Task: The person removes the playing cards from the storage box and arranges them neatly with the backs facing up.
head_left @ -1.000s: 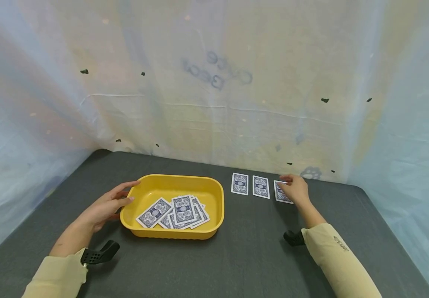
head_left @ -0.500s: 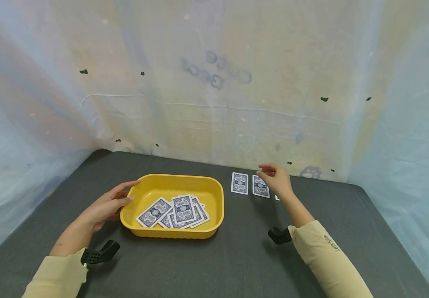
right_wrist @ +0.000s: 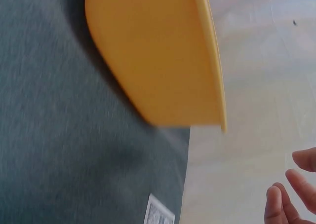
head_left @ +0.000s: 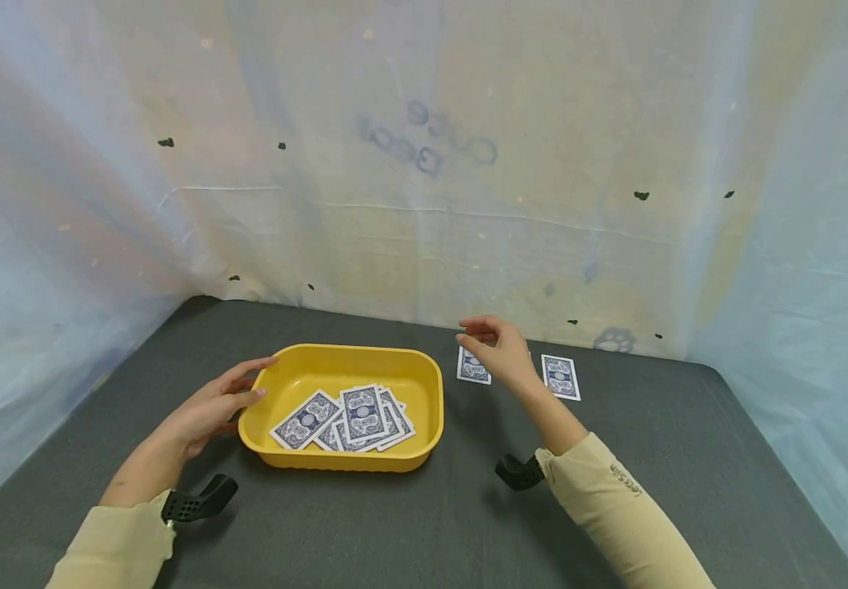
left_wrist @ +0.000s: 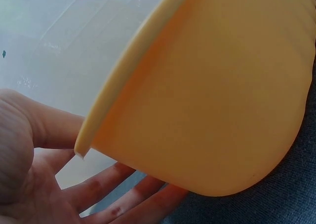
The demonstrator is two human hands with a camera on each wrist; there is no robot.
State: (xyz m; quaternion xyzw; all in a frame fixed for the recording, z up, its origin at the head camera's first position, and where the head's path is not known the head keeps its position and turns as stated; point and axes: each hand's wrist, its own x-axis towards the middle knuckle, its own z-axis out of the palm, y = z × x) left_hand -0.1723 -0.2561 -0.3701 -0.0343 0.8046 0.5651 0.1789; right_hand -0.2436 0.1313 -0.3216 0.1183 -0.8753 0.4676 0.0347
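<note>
A yellow tray (head_left: 269,458) holds several blue-and-white cards (head_left: 363,414), backs up. My left hand (head_left: 206,409) is at its left end, thumb on the rim and fingers along the outer wall; the left wrist view shows the hand (left_wrist: 74,169) against the tray (left_wrist: 207,95). My right hand (head_left: 499,356) hangs above the row of cards right of the tray, fingers loosely bent and nothing between them. It partly covers the left card (head_left: 473,370) and nearly hides the middle one. The right card (head_left: 561,377) lies in full view.
The dark grey table (head_left: 394,532) runs back to a pale hanging sheet (head_left: 424,245), which also stands at both sides. Black bands with dark mounts (head_left: 199,499) sit on both wrists. In the right wrist view a card corner (right_wrist: 159,213) shows on the cloth.
My right hand has moved left from the right card, past the middle one, to above the left card. The right card is uncovered again. My left hand and the tray have stayed in place.
</note>
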